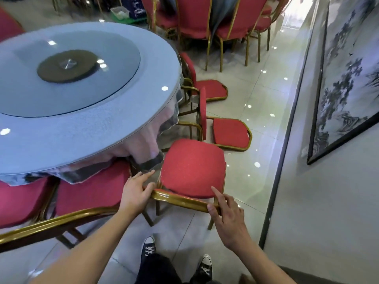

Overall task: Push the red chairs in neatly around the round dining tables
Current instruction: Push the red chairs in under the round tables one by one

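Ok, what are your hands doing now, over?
Left hand and right hand both grip the red chair by its gold top rail. Seat not yet under the round table. Tablecloth hangs ahead.

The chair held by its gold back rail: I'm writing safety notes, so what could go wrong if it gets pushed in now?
1. The tablecloth hangs beside the chair; the seat could snag and drag it.
2. The left hand and right hand hold the gold rail; the neighbouring chair is close, so left fingers might get pinched.
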Action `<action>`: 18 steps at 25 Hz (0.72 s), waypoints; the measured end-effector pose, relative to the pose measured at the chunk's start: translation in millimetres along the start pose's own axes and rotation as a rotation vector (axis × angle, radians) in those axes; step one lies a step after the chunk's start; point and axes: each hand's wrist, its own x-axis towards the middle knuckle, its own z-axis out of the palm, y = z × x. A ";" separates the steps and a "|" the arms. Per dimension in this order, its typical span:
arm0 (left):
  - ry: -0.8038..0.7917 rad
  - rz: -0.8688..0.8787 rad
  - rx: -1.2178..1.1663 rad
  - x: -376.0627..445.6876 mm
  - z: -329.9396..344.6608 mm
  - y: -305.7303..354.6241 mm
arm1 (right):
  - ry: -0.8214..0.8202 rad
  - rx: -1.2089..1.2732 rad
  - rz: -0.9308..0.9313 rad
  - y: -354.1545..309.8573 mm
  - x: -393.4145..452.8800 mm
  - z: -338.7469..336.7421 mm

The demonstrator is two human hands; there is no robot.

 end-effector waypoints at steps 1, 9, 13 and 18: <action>0.020 -0.027 -0.010 -11.1 3.8 1.5 | -0.009 0.000 -0.026 5.7 -1.9 -3.1; 0.110 -0.176 -0.041 -83.7 20.9 4.3 | 0.008 0.010 -0.121 15.1 -15.7 -13.0; 0.185 -0.264 -0.072 -116.4 31.1 -6.5 | 0.189 0.061 0.069 -6.5 -29.8 12.6; 0.186 -0.297 -0.095 -140.0 38.2 -10.2 | 0.189 0.116 0.094 -2.5 -24.9 19.5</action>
